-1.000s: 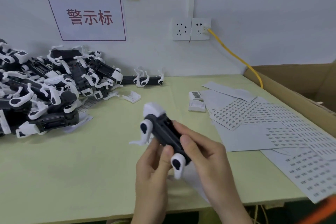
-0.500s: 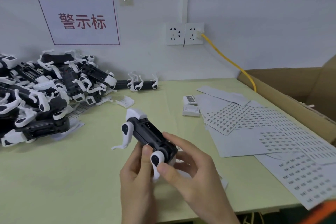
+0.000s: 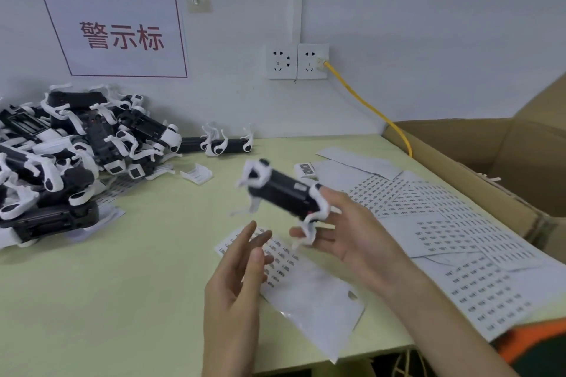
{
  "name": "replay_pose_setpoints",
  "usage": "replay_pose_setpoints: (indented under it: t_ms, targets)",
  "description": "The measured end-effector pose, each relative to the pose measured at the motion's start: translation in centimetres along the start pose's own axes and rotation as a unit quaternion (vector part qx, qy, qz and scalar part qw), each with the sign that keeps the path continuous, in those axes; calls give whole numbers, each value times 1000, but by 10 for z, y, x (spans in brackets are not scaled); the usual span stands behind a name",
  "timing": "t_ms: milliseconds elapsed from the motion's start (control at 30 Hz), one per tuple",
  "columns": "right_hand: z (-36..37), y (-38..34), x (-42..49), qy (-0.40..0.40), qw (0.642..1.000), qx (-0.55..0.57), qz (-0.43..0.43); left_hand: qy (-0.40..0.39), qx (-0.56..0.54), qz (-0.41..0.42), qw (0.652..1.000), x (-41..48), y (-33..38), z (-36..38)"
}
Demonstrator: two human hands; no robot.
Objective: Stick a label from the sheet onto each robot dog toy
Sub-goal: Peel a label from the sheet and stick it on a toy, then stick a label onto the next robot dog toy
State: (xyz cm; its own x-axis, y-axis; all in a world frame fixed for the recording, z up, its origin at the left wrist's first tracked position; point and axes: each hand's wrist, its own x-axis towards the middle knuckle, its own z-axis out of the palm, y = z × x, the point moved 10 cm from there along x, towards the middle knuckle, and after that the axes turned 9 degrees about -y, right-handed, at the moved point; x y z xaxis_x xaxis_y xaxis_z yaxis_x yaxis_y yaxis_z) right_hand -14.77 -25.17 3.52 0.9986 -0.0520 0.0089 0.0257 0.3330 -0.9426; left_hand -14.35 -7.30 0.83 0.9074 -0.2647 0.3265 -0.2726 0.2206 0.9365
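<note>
Toys lay heaped to the far left of the label sheet that sat under your hands: a pile of robot dogs, black bodies and white legs, tangled against the wall, with one more dog lying alone just right of the heap. Whether any of those carried a label was too small to tell.

Your left hand hung above the sheet's near-left part, fingers straight and loosely spread, holding nothing. No label showed on its fingertips, though blur made that hard to rule out.

Up and to the right of the sheet, your right hand held the robot dog toy by its near end, fingers and thumb curled around the legs there, the body lifted off the table and tilted away from you. The toy was smeared by motion, so I judged you were between steps: either turning it to check a label or carrying it off.

Further right of the sheet lay more label sheets, and beyond them an open cardboard box.

If that dog was done, your next move called for setting it aside, well apart from the unlabelled heap, and freeing both hands to peel another label.
</note>
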Motion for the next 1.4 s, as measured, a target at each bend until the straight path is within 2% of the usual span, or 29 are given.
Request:
replay_pose_setpoints:
  t_ms: [67, 167, 267, 400, 467, 533, 700, 833, 933, 1033, 1100, 1167, 1200, 1233, 1300, 1333, 1367, 1400]
  targets:
    - [-29, 2, 13, 29, 986, 164, 32, 5, -9, -6, 1000, -1, -1, -3]
    - [-91, -9, 25, 136, 938, 320, -5, 7, -9, -22, 1000, -1, -3, -4]
    - [-158, -39, 37, 211, 920, 322, -72, 4, -5, -22, 1000, -1, -1, -2]
    - [-232, -98, 44, 235, 892, 332, -198, 1, -2, -24, 1000, 0, -2, -2]
    - [-256, -109, 42, 272, 910, 251, -187, 5, 10, -30, 999, 1, -5, -4]
    - [-259, -103, 48, 274, 943, 140, -126, 8, 17, -35, 999, 2, -7, -5]
    - [-196, -64, 73, 190, 979, 62, -37, 4, 14, -39, 999, 2, -4, -2]
    - [-117, -38, 91, 97, 991, -87, 9, -1, 0, -54, 999, 0, -5, -2]
    - [-55, -22, 100, 25, 968, -248, 16, -17, 1, -112, 994, 4, -10, 1]
    - [-11, -1, 104, -21, 929, -370, -1, -88, 15, -186, 979, 14, -15, 9]
    - [4, 15, 104, -38, 915, -402, -19, -113, 50, -188, 974, 27, -12, 1]
    - [10, 25, 102, -40, 887, -458, -43, -74, 149, -140, 976, 51, -2, -27]
    - [12, 28, 102, -39, 870, -488, -55, -37, 236, -103, 966, 65, 8, -49]
    - [10, 28, 100, -35, 857, -511, -63, -6, 347, -71, 935, 79, 18, -66]
    - [12, 30, 99, -42, 845, -528, -73, 77, 575, -45, 813, 101, 37, -110]
    - [13, 30, 99, -47, 843, -530, -78, 123, 638, -42, 759, 108, 46, -133]
    - [13, 30, 100, -51, 842, -531, -81, 163, 668, -43, 725, 112, 54, -158]
    - [14, 31, 100, -54, 841, -531, -84, 198, 672, -51, 711, 113, 60, -182]
